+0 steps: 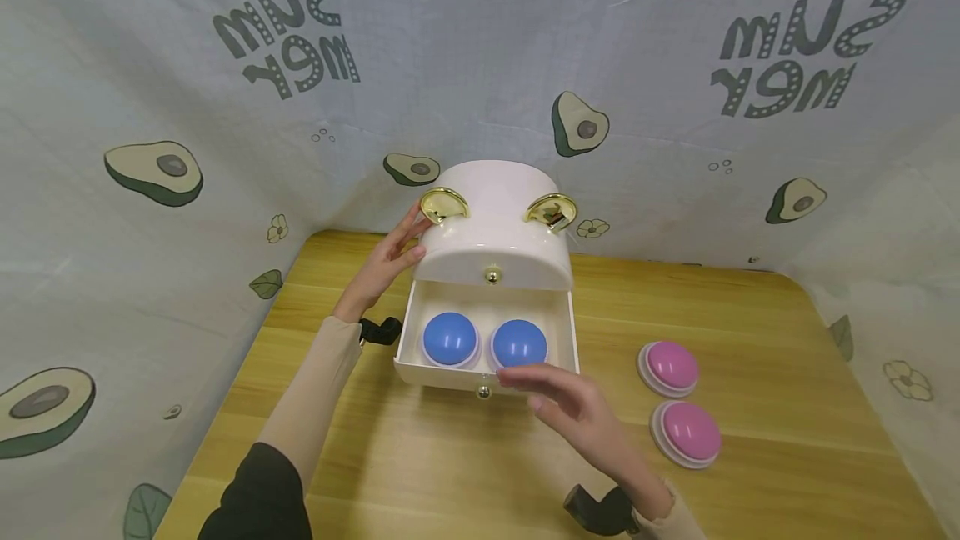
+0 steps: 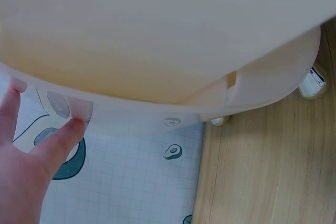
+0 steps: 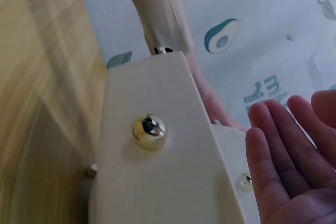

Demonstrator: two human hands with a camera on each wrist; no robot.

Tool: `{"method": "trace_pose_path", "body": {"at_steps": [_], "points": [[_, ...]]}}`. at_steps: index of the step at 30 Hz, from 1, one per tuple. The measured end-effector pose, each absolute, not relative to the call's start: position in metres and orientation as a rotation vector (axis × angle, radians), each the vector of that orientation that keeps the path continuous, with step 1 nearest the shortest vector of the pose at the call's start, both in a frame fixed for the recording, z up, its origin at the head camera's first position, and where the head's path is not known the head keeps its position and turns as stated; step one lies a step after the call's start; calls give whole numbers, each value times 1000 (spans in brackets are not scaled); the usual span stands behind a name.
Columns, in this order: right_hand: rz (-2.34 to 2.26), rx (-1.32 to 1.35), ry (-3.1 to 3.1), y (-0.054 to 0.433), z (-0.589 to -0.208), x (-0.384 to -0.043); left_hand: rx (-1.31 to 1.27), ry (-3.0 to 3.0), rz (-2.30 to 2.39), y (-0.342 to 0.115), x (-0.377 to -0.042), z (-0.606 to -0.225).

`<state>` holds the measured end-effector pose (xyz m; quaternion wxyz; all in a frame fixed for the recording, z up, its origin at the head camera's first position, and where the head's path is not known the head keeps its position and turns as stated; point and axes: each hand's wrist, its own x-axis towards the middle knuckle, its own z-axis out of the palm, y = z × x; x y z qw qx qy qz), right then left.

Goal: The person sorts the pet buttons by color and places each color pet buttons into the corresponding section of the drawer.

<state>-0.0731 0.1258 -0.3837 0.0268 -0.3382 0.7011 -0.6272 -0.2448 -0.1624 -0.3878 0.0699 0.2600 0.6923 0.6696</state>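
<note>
A white drawer box [image 1: 495, 190] with two gold ear-shaped pieces stands at the back of the table, its lower drawer [image 1: 487, 300] pulled out. Inside the drawer sit two blue domed push buttons on white bases, a left one [image 1: 450, 338] and a right one [image 1: 520, 343]. My left hand [image 1: 386, 265] touches the box's left side, fingertips against the wall in the left wrist view. Fingers extended and holding nothing, my right hand [image 1: 581, 419] hovers by the drawer's front right. A round gold knob [image 3: 149, 131] shows on the drawer front in the right wrist view.
Two pink domed buttons on white bases lie on the wooden table [image 1: 787, 373] to the right, the farther one [image 1: 672, 365] behind the nearer one [image 1: 692, 430]. An avocado-print cloth [image 1: 465, 48] hangs behind and at both sides.
</note>
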Motion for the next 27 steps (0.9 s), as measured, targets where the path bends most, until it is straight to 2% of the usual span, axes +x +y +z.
{"method": "trace_pose_path", "body": {"at_steps": [15, 27], "points": [[-1901, -928, 2035, 111, -437, -53, 811, 2067, 2043, -165, -261, -414], [-1987, -885, 1990, 103, -452, -58, 812, 2072, 2042, -166, -263, -415]]}}
